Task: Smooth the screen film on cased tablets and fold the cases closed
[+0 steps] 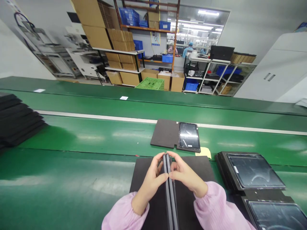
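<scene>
Two slim dark tablets stand on edge side by side in front of me, seen almost edge-on, so their screens are hidden. My left hand (154, 175) grips the left tablet (168, 204) near its far end, thumb on the upper edge and fingers over the far corner. On the other side, my right hand (183, 172) holds the right tablet (173, 207) in the same way. The two tablets lie close together, above a black foam mat (199, 166). Their near ends run out of the bottom of the view.
Beyond the mat, a tablet (189, 135) rests in an opened black foam sheet (165, 132) on the green conveyor (115, 134). A yellow note (204, 152) lies beside it. Two more tablets on foam stacks (255, 171) are at right; black foam sheets (19, 121) are piled at left.
</scene>
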`<act>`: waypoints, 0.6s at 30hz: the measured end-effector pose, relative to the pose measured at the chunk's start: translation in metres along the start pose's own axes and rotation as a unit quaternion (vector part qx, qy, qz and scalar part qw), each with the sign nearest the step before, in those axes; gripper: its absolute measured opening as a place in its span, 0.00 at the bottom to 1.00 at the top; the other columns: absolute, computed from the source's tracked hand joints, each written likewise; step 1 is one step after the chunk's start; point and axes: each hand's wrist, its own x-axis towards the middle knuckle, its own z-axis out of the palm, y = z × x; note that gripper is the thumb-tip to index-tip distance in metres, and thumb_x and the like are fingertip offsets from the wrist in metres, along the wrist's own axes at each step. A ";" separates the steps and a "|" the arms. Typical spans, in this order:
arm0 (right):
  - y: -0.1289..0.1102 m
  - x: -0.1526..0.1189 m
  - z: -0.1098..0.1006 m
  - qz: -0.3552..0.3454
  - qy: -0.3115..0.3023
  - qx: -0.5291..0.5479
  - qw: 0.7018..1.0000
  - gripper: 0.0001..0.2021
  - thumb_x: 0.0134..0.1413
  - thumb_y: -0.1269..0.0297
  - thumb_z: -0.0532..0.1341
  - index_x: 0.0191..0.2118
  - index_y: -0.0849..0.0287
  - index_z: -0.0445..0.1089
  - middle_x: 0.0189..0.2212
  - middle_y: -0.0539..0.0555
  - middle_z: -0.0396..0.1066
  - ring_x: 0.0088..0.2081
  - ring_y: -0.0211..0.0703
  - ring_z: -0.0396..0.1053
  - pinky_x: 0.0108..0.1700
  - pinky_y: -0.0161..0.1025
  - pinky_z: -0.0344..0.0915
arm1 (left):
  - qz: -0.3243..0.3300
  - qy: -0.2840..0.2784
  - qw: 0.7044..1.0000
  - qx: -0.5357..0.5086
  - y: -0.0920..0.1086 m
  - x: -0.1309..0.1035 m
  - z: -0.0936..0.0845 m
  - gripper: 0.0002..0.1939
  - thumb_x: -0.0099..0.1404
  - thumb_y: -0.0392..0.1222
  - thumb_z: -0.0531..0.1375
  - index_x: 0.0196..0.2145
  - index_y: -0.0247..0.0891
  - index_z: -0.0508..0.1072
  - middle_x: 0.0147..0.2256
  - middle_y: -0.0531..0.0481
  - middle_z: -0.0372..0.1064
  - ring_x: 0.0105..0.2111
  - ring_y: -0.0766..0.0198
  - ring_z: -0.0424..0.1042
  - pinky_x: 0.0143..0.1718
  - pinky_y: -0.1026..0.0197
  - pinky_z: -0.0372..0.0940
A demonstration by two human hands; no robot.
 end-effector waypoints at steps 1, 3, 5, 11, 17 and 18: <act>0.001 0.000 0.000 -0.003 0.001 0.000 1.000 0.35 0.42 0.69 0.61 0.58 0.56 0.49 0.23 0.44 0.58 0.25 0.37 0.60 0.29 0.35 0.56 | -0.001 0.000 1.000 0.000 -0.001 0.000 -0.001 0.32 0.51 0.40 0.62 0.53 0.40 0.56 0.55 0.44 0.55 0.57 0.56 0.56 0.60 0.54 0.53; 0.000 0.001 -0.001 -0.010 0.003 0.002 1.000 0.35 0.42 0.69 0.61 0.58 0.56 0.50 0.23 0.44 0.58 0.25 0.38 0.60 0.30 0.36 0.56 | 0.001 -0.002 1.000 0.000 -0.001 0.001 -0.001 0.32 0.52 0.41 0.62 0.54 0.40 0.56 0.55 0.44 0.55 0.57 0.57 0.56 0.61 0.53 0.52; -0.001 0.002 0.000 -0.016 0.006 -0.002 1.000 0.35 0.43 0.68 0.62 0.59 0.57 0.50 0.23 0.44 0.58 0.26 0.39 0.60 0.31 0.37 0.57 | 0.007 -0.004 1.000 -0.004 0.000 0.004 -0.002 0.33 0.52 0.43 0.63 0.54 0.40 0.56 0.56 0.43 0.54 0.59 0.56 0.54 0.62 0.53 0.50; 0.011 -0.018 0.017 -0.096 0.085 -0.095 0.987 0.37 0.48 0.69 0.58 0.63 0.56 0.43 0.37 0.54 0.63 0.33 0.41 0.64 0.35 0.40 0.62 | 0.025 0.076 0.997 0.014 -0.012 -0.014 0.007 0.34 0.56 0.48 0.60 0.58 0.40 0.54 0.62 0.43 0.47 0.62 0.56 0.49 0.62 0.54 0.52; 0.086 -0.065 0.047 -0.301 0.111 -0.217 0.922 0.21 0.65 0.60 0.49 0.62 0.45 0.50 0.64 0.53 0.41 0.63 0.53 0.41 0.61 0.55 0.45 | 0.040 0.124 0.991 0.033 -0.086 -0.089 0.017 0.30 0.64 0.57 0.47 0.61 0.50 0.51 0.63 0.52 0.45 0.63 0.58 0.48 0.63 0.55 0.52; 0.096 -0.068 0.050 -0.311 0.133 -0.226 0.914 0.20 0.67 0.57 0.45 0.62 0.45 0.49 0.63 0.54 0.42 0.63 0.53 0.42 0.61 0.56 0.45 | 0.034 0.123 0.991 0.044 -0.096 -0.097 0.016 0.29 0.64 0.57 0.45 0.62 0.50 0.50 0.64 0.53 0.43 0.63 0.58 0.46 0.64 0.54 0.50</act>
